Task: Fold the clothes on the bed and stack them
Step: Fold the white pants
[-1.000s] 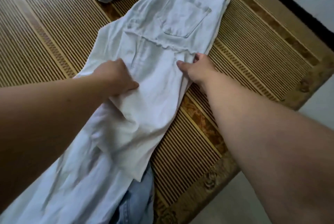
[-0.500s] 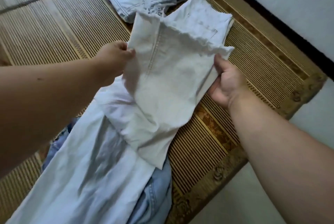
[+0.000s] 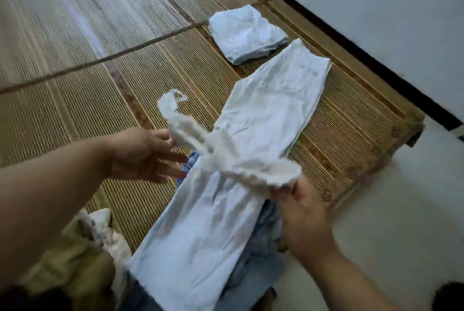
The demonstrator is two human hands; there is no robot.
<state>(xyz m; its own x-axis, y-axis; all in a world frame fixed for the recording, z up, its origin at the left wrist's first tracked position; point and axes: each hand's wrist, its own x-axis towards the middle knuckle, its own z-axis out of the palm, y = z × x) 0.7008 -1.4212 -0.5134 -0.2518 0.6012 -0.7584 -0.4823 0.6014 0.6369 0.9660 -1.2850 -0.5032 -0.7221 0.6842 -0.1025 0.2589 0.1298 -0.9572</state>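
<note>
White trousers (image 3: 263, 119) lie lengthwise on the woven bed mat (image 3: 150, 72), waist end far, near the right edge. One frayed hem end (image 3: 241, 160) is lifted and bunched above the middle of the garment. My left hand (image 3: 145, 152) pinches that hem's left tip between thumb and forefinger, with the other fingers spread. My right hand (image 3: 298, 200) grips the hem's right end from below. A folded pale blue garment (image 3: 247, 34) sits on the mat beyond the waist.
Blue jeans (image 3: 261, 260) lie under the near part of the white trousers. An olive cloth and a patterned white one (image 3: 82, 243) lie at the lower left. The bed's edge (image 3: 364, 185) runs along the right, with pale floor (image 3: 401, 222) beyond.
The leg end that I had raised toward the waist has come back toward me and hangs bunched between my hands. The view has pulled back, showing the folded garment whole.
</note>
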